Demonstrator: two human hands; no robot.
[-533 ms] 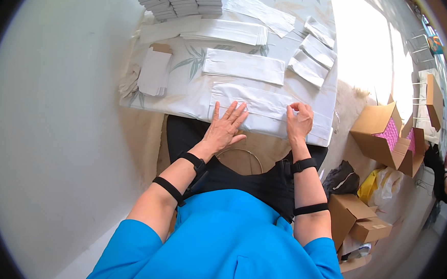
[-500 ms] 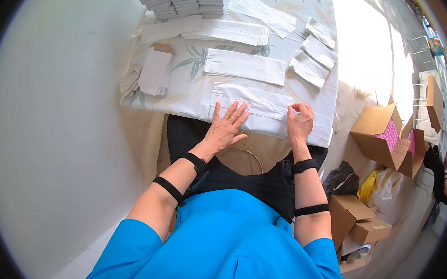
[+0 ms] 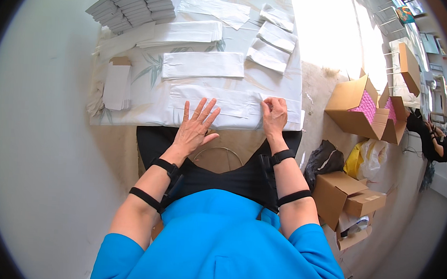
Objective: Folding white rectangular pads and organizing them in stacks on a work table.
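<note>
Lies flat as a long white strip (image 3: 231, 98) near the front edge of the table (image 3: 145, 115), with long axis left to right. Overlapped by the left hand (image 3: 192, 132), with fingers spread; met by the right hand (image 3: 275, 117), with fingertips curled together, cannot tell if pinching.

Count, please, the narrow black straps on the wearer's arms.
4: on the left arm, a wrist-side strap and an elbow-side strap; on the right arm, another wrist-side strap and another elbow-side strap. Blue fabric sleeves may hide more.

Seemingly a workshop: white pieces (image 3: 233, 102) across a leaf-patterned table cover (image 3: 145, 102), open cardboard boxes (image 3: 349, 116).
</note>
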